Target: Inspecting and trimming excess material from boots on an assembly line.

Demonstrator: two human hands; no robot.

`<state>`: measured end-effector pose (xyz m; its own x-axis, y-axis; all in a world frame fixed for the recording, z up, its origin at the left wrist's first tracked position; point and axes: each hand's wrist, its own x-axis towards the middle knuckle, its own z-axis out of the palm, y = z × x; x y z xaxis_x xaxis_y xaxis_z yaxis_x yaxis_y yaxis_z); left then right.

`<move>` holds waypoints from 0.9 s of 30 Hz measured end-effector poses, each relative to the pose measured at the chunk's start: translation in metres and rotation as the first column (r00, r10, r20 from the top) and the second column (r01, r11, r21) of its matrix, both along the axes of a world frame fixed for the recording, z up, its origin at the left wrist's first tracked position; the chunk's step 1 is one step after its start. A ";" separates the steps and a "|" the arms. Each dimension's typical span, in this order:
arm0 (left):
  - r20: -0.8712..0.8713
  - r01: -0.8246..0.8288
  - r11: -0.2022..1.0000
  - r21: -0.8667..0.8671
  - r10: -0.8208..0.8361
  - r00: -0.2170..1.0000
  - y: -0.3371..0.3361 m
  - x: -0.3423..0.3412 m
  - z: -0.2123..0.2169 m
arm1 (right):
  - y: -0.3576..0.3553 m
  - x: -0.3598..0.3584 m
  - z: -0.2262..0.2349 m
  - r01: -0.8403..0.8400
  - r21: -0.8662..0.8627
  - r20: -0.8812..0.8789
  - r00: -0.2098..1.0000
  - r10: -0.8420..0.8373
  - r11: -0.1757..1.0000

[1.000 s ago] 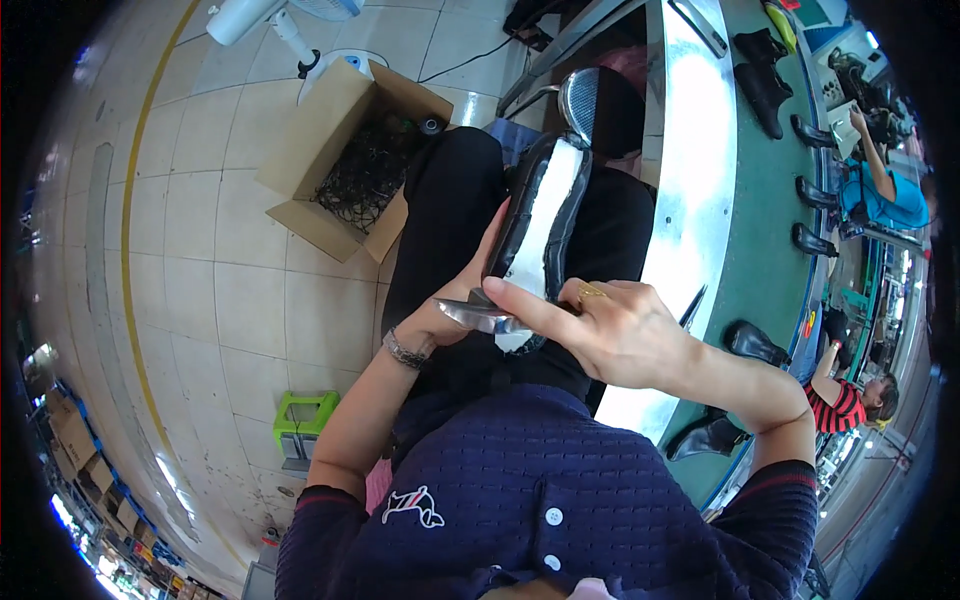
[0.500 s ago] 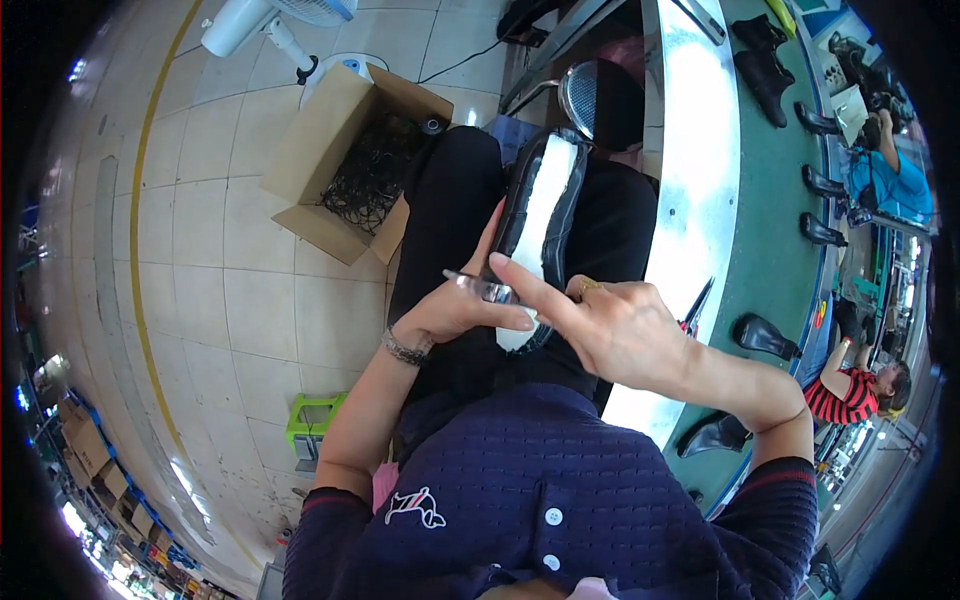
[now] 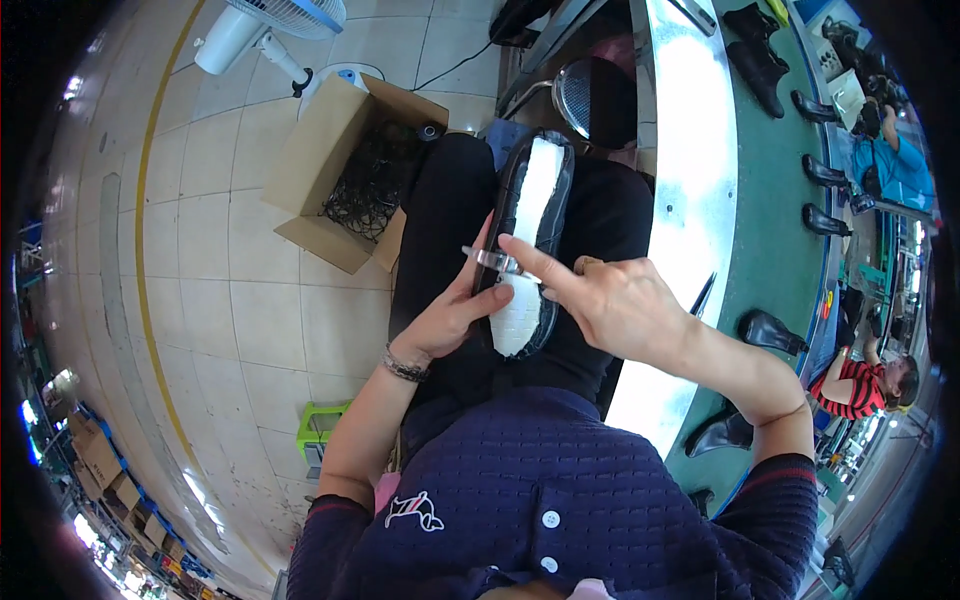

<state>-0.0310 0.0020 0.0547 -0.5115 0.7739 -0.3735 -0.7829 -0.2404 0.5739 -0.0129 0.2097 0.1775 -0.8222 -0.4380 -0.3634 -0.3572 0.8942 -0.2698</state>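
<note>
A black shoe [image 3: 545, 250] lies bottom up along my lap, its toe and heel pointing away from and toward me. A white strip [image 3: 538, 190] runs down the middle of its underside. My left hand [image 3: 462, 308] grips the shoe's left side, thumb across the white bottom. Over the shoe's middle, my right hand [image 3: 612, 305] is closed on a shiny metal blade-like tool [image 3: 490, 260], index finger stretched along it. The tool crosses the shoe's width, and its tip sticks out past the left edge. The tool's handle end is hidden in my right palm.
On the right, a shiny metal bench edge [image 3: 690, 150] borders a green conveyor [image 3: 765, 230] carrying several black shoes. A dark pointed tool [image 3: 704, 296] lies on the bench. To the left stand a cardboard box [image 3: 320, 150] of black strands, a fan [image 3: 265, 35] and a green stool [image 3: 320, 425].
My right hand and the metal tool have moved slightly away from me along the shoe. My left thumb has shifted up too, uncovering more of the white near end.
</note>
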 end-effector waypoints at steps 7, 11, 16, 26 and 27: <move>-0.144 0.097 0.995 -0.001 -0.096 0.985 -0.006 -0.004 -0.004 | -0.008 0.012 -0.008 -0.029 -0.053 -0.088 0.996 0.024 0.998; 0.023 0.212 0.970 -0.119 -0.211 0.977 -0.007 -0.032 0.000 | 0.001 -0.013 0.013 0.023 -0.183 -0.013 1.000 -0.026 0.983; 0.137 0.181 0.966 -0.183 -0.157 0.978 0.036 -0.069 0.021 | 0.029 -0.047 -0.018 0.158 -0.043 -0.037 0.987 -0.159 0.987; -0.266 0.175 0.980 -0.099 -0.195 0.944 0.040 -0.047 0.022 | 0.060 0.032 0.004 0.765 -0.644 0.647 0.539 -0.539 -0.008; -0.462 0.129 0.991 -0.024 -0.125 0.878 0.041 -0.041 0.014 | 0.062 0.041 -0.004 0.770 -0.637 0.656 0.529 -0.539 -0.020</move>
<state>-0.0719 0.0426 0.0684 -0.5216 0.8457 -0.1132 -0.4535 -0.1624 0.8763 0.0284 0.2718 0.1731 -0.9017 0.1456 -0.4071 0.4038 -0.0530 -0.9133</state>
